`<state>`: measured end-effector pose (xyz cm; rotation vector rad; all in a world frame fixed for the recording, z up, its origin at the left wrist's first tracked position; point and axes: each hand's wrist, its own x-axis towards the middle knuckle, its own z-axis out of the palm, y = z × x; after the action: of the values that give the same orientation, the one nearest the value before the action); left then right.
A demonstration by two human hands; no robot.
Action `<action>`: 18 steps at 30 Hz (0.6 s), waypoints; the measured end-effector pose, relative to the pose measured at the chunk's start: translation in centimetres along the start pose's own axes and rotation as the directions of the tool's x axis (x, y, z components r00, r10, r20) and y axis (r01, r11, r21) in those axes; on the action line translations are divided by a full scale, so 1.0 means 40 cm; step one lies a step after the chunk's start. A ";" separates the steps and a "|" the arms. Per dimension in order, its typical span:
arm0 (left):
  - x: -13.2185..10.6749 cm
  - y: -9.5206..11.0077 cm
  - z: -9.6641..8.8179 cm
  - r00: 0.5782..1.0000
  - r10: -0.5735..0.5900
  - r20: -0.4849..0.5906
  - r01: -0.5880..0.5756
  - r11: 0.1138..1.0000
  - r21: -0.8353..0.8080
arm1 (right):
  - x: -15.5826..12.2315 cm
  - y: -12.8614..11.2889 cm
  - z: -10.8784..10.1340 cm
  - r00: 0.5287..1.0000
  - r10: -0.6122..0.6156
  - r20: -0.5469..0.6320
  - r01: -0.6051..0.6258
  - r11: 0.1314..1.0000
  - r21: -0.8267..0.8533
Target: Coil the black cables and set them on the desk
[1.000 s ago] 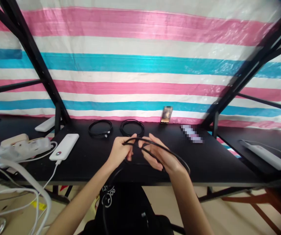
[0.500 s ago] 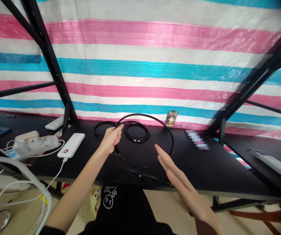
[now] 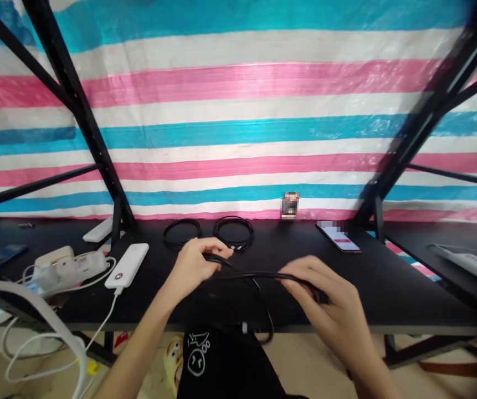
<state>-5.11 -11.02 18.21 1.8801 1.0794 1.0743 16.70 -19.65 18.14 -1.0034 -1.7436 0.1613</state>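
Head view: the black cable (image 3: 258, 275) was up in both hands, above the front part of the dark desk (image 3: 388, 288). The left hand (image 3: 196, 263) was narrow, thumb and fingers pinched on a few strands gathered side by side. The right hand (image 3: 332, 293) was curled around the cable too, with a dark bend of it showing between thumb and fingers; how firmly either one pressed could not be told. Between the hands the strands ran roughly level, and a slack loop hung toward the desk's front edge, near a small pale connector (image 3: 245, 327). Whether that connector touched the desk could not be made out.

The cable looked light and springy: soft enough to bend by hand, yet probably stiff enough to push back out of a tight curve. Its jacket seemed smooth, so strands would likely slide over one another under a loose pinch. The best hold was probably on the gathered strands, well away from the connector, since the joint there would be the part most easily strained.

Two black coils lay farther back, the left coil (image 3: 164, 233) just beside the right coil (image 3: 250, 235). A white power bank (image 3: 132, 260) lay to the left and a phone (image 3: 340, 238) to the right.
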 end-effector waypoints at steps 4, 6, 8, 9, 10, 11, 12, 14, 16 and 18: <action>-0.028 0.035 0.039 0.951 -0.037 0.307 0.124 0.956 -0.268 | 0.019 0.000 0.052 0.999 0.045 -0.014 -0.045 0.999 0.017; -0.032 0.039 0.054 0.934 -0.090 0.345 0.216 0.912 -0.348 | 0.023 -0.004 0.064 0.968 0.225 0.109 -0.241 0.956 0.168; -0.026 0.030 0.060 0.945 -0.145 0.294 0.246 0.906 -0.345 | 0.023 -0.008 0.060 0.882 0.391 0.265 -0.461 0.835 0.302; -0.020 0.022 0.060 0.950 -0.167 0.262 0.250 0.912 -0.325 | 0.022 -0.009 0.053 0.835 0.434 0.339 -0.540 0.766 0.348; -0.012 0.012 0.058 0.954 -0.183 0.236 0.251 0.919 -0.303 | 0.020 -0.009 0.045 0.803 0.443 0.399 -0.585 0.714 0.385; -0.004 0.001 0.057 0.957 -0.198 0.214 0.255 0.924 -0.283 | 0.017 -0.009 0.038 0.792 0.424 0.438 -0.597 0.688 0.413; 0.004 -0.009 0.056 0.958 -0.212 0.194 0.260 0.926 -0.274 | 0.015 -0.009 0.033 0.796 0.396 0.458 -0.587 0.689 0.426; 0.015 -0.022 0.058 0.960 -0.223 0.167 0.265 0.919 -0.291 | 0.009 -0.004 0.029 0.816 0.366 0.447 -0.543 0.751 0.376; 0.018 -0.021 0.066 0.958 -0.227 0.177 0.276 0.901 -0.334 | 0.006 0.008 0.031 0.840 0.383 0.385 -0.499 0.824 0.269; 0.012 -0.008 0.075 0.950 -0.233 0.207 0.296 0.882 -0.367 | 0.004 0.029 0.029 0.864 0.396 0.310 -0.472 0.852 0.228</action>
<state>-2.36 -10.96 16.86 1.4210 0.9168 0.8895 16.36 -18.38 17.14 -1.1783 -1.6204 0.8564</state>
